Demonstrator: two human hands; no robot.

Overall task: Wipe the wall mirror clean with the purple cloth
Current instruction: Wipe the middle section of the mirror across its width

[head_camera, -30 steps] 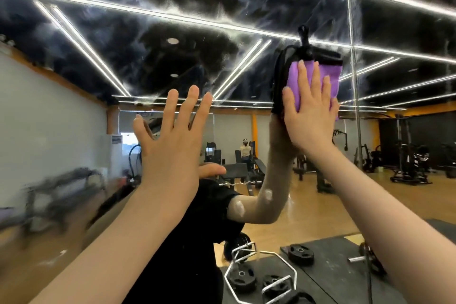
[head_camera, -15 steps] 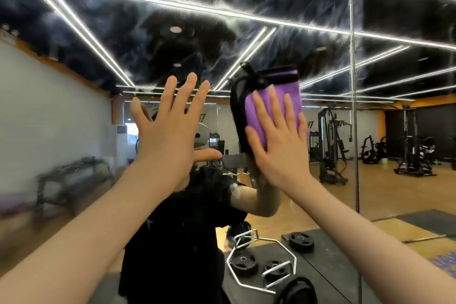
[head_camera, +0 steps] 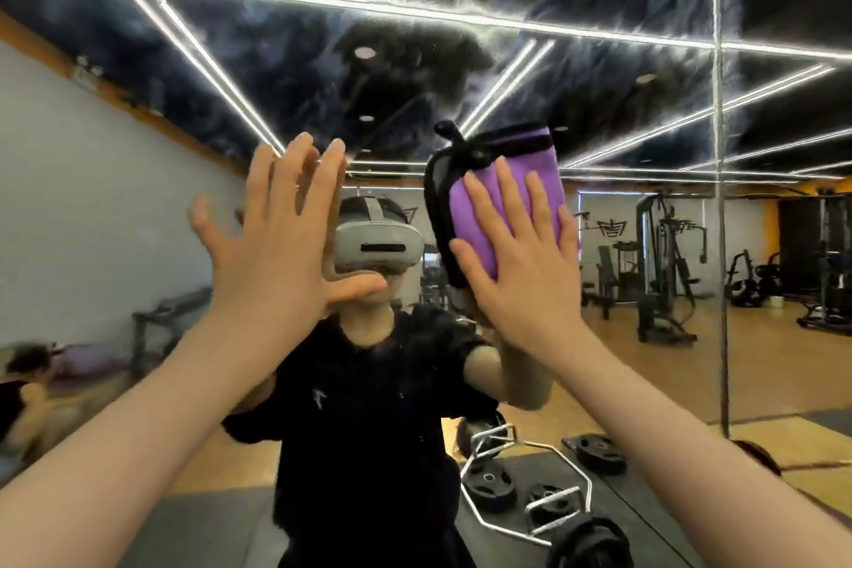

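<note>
Wall mirror [head_camera: 599,37]: large glass panel reflecting a dark ceiling with strip lights, a wooden gym floor and exercise machines. A vertical seam [head_camera: 719,198] runs down the mirror to the right of the cloth.

Purple cloth [head_camera: 511,198]: folded, with a black edge and loop at its top, held flat against the mirror glass, left of the seam.

Right hand [head_camera: 516,263]: fingers straight and spread, palm pressing the cloth to the mirror.

Left hand [head_camera: 276,244]: fingers spread wide, holding nothing, raised at the mirror to the left of the cloth; whether it touches the glass, I cannot tell.

Reflection in the mirror, between the hands: a person in a black top wearing a grey headset [head_camera: 378,244].

Reflected in the mirror below the cloth: a bent chrome barbell [head_camera: 530,475] and black weight plates [head_camera: 599,452] on a dark floor mat.
</note>
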